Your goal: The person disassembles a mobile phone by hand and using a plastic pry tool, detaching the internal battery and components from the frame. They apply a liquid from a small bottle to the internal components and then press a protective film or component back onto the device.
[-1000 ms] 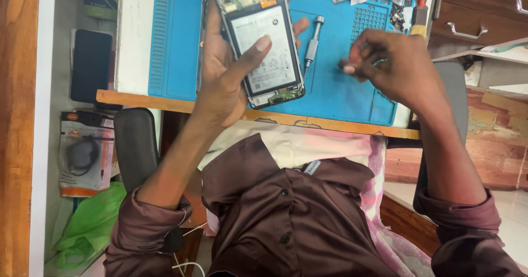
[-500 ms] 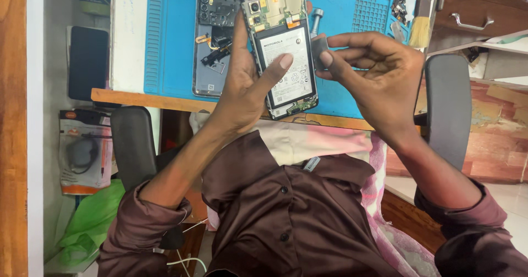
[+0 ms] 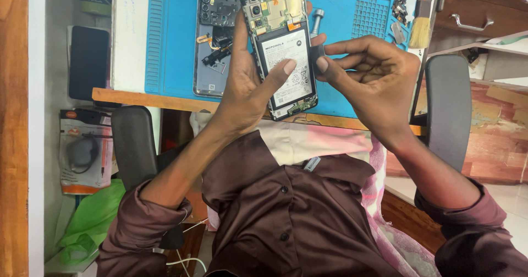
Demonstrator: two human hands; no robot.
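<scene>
left hand [image 3: 247, 87]: holds the opened phone [image 3: 280, 46] up off the mat, fingers wrapped behind its left edge, thumb lying across the white battery [image 3: 286, 62]; clamped on the phone.
right hand [image 3: 374, 81]: thumb and forefinger pinched together on a small dark tab [image 3: 317, 54] at the phone's right edge, beside the battery; the other fingers curl loosely behind.
opened phone: back cover off, circuit board and camera parts showing at the top, battery filling the lower half; tilted slightly, held above the near edge of the table.
small dark tab: flat, black, touching the phone's right side; whether it is joined to the battery cannot be told.
blue mat [image 3: 176, 40]: covers the table top under both hands, with a ridged strip on its left and a grid of small squares at upper right.
back cover [image 3: 215, 46]: lies flat on the mat just left of the held phone, inner side up, with dark parts and a short ribbon on it.
metal tool [image 3: 315, 19]: silver, lies on the mat behind the phone, partly hidden.
brush [image 3: 421, 21]: pale bristles, red handle, at the mat's right edge.
black phone [image 3: 88, 62]: lies screen up on the grey shelf left of the table.
packaged cable [image 3: 82, 150]: in a clear and orange pack, lower left.
shirt [image 3: 286, 211]: dark brown, buttoned, sleeves at the wrists.
</scene>
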